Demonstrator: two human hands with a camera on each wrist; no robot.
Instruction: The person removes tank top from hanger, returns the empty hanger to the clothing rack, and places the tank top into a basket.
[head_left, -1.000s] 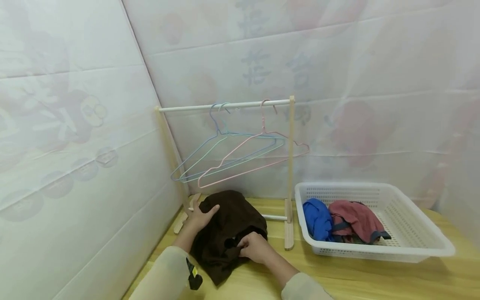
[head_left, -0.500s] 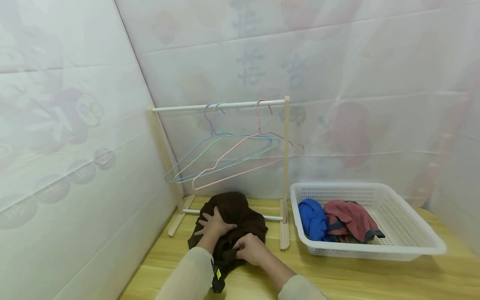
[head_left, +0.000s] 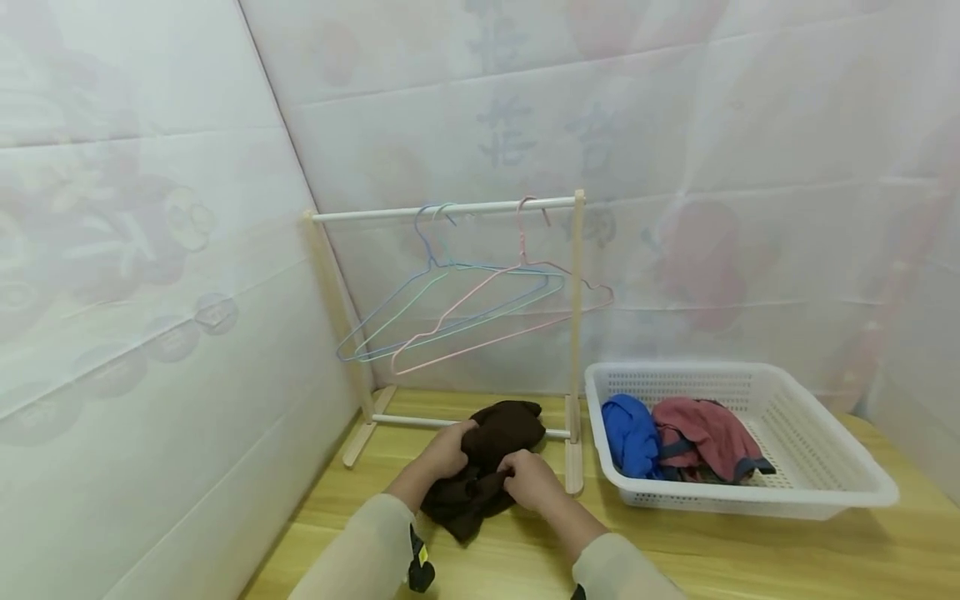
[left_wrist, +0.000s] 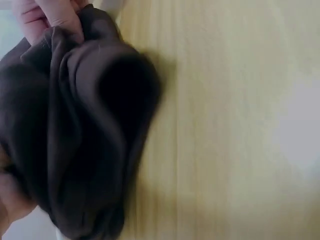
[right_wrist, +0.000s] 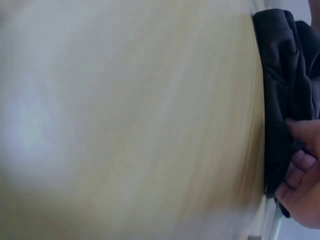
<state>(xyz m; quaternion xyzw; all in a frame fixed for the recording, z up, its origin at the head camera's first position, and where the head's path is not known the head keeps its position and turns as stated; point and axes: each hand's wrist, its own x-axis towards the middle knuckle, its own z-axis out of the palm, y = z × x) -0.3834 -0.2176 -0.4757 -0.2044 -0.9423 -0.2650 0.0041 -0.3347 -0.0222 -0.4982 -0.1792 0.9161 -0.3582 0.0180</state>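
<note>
A dark brown cloth garment point(head_left: 504, 432) is bunched up on the table between both hands. Its kind cannot be told from the folds. My left hand point(head_left: 444, 452) grips its left side, the fingertips partly hidden in the fabric. On the right, my right hand point(head_left: 531, 481) pinches an edge of the garment between thumb and fingers. Seen from the left wrist, the garment point(left_wrist: 85, 120) hangs in loose folds with a dark opening. The right wrist view has my right hand point(right_wrist: 302, 175) holding the folded cloth point(right_wrist: 280, 65) at the picture's right edge.
A wooden rack with a white top bar point(head_left: 480, 207) stands behind the garment. Blue, green and pink hangers point(head_left: 457, 320) hang from it. To the right, a white plastic basket point(head_left: 817, 446) holds blue cloth point(head_left: 630, 437) and reddish cloth point(head_left: 708, 433). Fabric walls close off the left and back.
My left hand first lay at the garment's left, then spread on top, and now grips it. The garment is gathered smaller and shifted right; my right hand keeps its pinch and has moved slightly up and right.
</note>
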